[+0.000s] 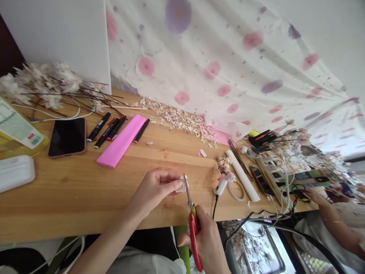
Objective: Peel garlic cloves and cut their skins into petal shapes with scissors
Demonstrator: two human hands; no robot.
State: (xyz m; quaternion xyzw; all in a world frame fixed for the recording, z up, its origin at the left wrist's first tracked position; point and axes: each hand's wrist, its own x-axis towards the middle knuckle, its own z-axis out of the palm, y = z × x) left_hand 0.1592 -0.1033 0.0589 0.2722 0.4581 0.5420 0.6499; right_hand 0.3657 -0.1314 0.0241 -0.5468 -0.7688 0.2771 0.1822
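Note:
Near the table's front edge, my left hand (159, 189) pinches a small whitish piece (181, 184), perhaps paper or a petal, between thumb and fingers. My right hand (207, 239) grips scissors (192, 227) with red and yellow handles. Their blades point up and away, lying against the right edge of the whitish piece; whether they are cutting into it I cannot tell. A folded pink sheet (122, 141) lies beyond my left hand. To the right of my hands a white glue gun (224, 183) rests on the wooden table (108, 205).
White scraps (176, 116) lie along the back by the patterned curtain (196, 53). At left are a phone (67, 137), several markers (107, 132) and white artificial flowers (54, 82). At right, a white roll (242, 176), a power strip (272, 179) and cables sit near another person's arm (333, 217).

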